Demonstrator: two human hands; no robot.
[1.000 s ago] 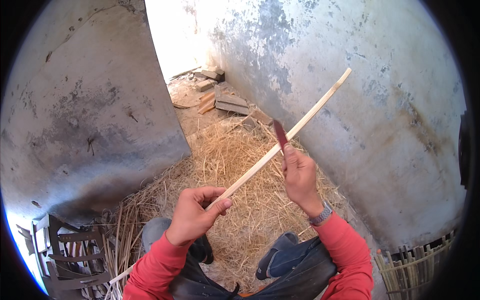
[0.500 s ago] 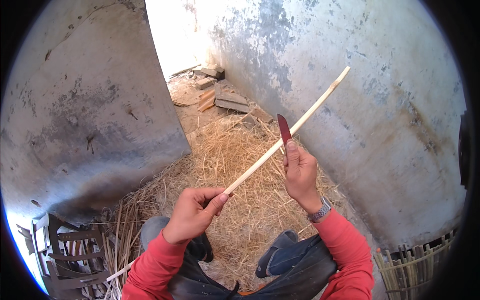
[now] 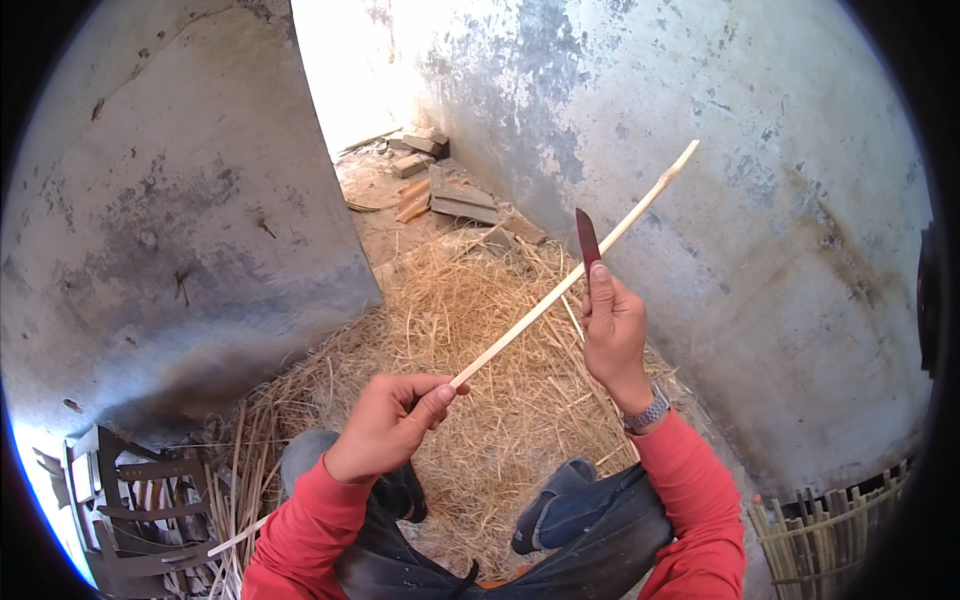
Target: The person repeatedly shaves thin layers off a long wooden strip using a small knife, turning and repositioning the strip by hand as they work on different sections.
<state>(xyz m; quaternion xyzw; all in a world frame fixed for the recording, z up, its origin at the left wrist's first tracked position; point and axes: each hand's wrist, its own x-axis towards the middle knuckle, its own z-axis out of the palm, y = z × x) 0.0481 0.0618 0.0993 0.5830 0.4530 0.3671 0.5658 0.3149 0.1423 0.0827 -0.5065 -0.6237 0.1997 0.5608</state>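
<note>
A long pale strip of wood or bamboo (image 3: 535,312) slants up from my left hand toward the far right. My left hand (image 3: 392,422) pinches its near end between thumb and fingers. In my right hand (image 3: 614,330) is a knife (image 3: 587,238) with a dark reddish blade pointing up and away. The blade crosses the strip a little past its middle, and my thumb lies along the blade's base. The knife's handle is hidden in my fist. Below the blade a thin pale sliver (image 3: 572,318) hangs down beside my right hand.
Shavings (image 3: 470,450) cover the floor between my feet and beyond. Long strips (image 3: 250,460) lie at the left beside a dark wooden chair (image 3: 150,505). Bricks (image 3: 465,203) are piled by the bright opening. A slatted bamboo basket (image 3: 825,535) stands at lower right, near the worn wall (image 3: 760,330).
My right hand and the knife have slid a little farther along the strip, up and to the right. A thin sliver now shows below the blade. My left hand has barely moved.
</note>
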